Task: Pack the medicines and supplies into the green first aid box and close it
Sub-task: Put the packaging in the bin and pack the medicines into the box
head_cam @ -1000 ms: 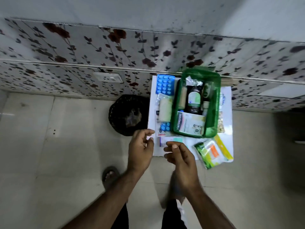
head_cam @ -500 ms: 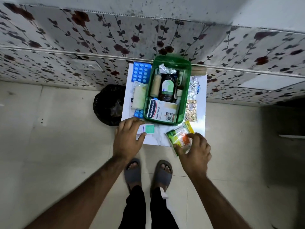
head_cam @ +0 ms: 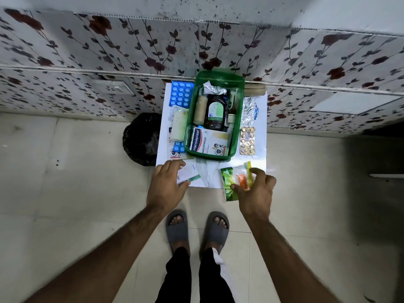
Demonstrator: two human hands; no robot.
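Note:
The green first aid box [head_cam: 238, 119] stands open on a small white table [head_cam: 209, 173], holding a Hansaplast carton [head_cam: 207, 142], a dark bottle [head_cam: 215, 112] and a bandage roll [head_cam: 200, 110]. My left hand [head_cam: 167, 186] grips a small white-and-teal box [head_cam: 189, 173] at the table's front left edge. My right hand [head_cam: 256, 193] pinches a green and orange sachet pack [head_cam: 237, 181] at the front right corner. Loose on the table lie blue blister strips [head_cam: 181, 94], a gold blister strip [head_cam: 247, 140], a silver strip [head_cam: 249, 111] and a white roll [head_cam: 179, 125].
A black bin [head_cam: 142, 138] sits on the floor left of the table. A floral wall [head_cam: 196, 47] rises directly behind the table. My feet in grey slippers [head_cam: 196, 228] stand on the tiled floor just before the table.
My hands have spread apart: the left closed on the small box, the right reached to the sachet pack and grasped it. The view shifted down and closer.

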